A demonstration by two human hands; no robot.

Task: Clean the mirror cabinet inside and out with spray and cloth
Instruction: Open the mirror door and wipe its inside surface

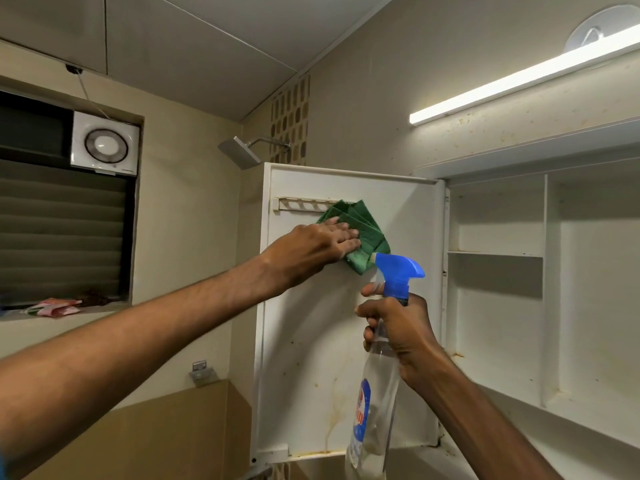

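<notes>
The white cabinet door (311, 358) stands swung open, its stained inner face toward me. My left hand (311, 247) presses a folded green cloth (360, 230) flat against the upper part of that face, just below a small white rack (298, 205). My right hand (398, 334) grips the neck of a clear spray bottle (375, 403) with a blue trigger head (398, 271), held upright in front of the door's lower right. The cabinet interior (571, 289) with white shelves lies open to the right.
A lit tube light (519, 77) runs above the cabinet. A square shower head (240, 152) juts out behind the door's top. At the left are a louvred window (62, 230), an exhaust fan (104, 143) and packets on the sill (52, 306).
</notes>
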